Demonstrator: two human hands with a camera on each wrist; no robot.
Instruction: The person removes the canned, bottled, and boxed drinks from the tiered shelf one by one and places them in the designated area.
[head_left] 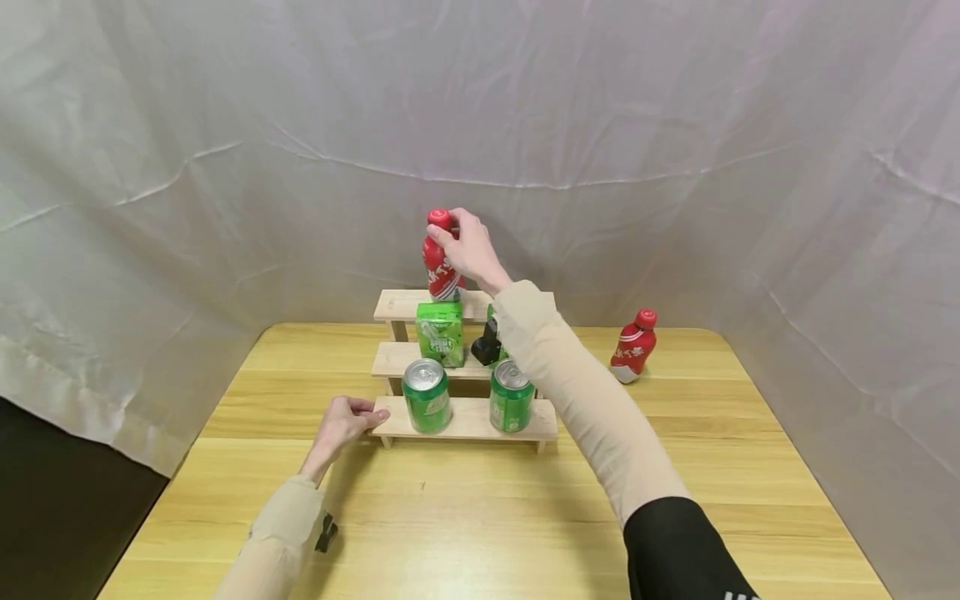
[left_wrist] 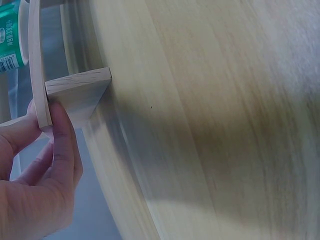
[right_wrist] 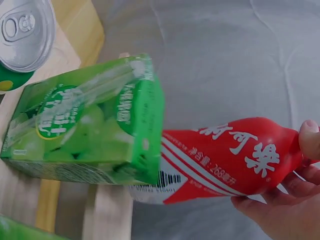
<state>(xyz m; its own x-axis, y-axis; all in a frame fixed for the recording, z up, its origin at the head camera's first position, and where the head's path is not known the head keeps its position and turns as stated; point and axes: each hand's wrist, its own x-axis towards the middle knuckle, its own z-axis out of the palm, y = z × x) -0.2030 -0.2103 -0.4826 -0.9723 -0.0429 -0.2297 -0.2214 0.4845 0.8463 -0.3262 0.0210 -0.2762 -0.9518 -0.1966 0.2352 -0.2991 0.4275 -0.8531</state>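
My right hand (head_left: 472, 252) grips the neck of a red cola bottle (head_left: 441, 267) at the top tier of a wooden three-step rack (head_left: 469, 419). In the right wrist view the base of the bottle (right_wrist: 220, 162) is partly behind a green juice box (right_wrist: 85, 120), so I cannot tell whether it touches the board. Down at the left end of the lowest board, my left hand (head_left: 345, 427) pinches the wood between thumb and fingers, as the left wrist view confirms with the board edge (left_wrist: 41, 75).
Two green cans (head_left: 426, 398) stand on the lowest tier. The middle tier holds a green juice box (head_left: 441, 335) and another green pack, mostly hidden by my right wrist's black camera (head_left: 486, 343). Another red bottle (head_left: 634, 347) stands on the table at right. Grey cloth (head_left: 300, 217) hangs behind.
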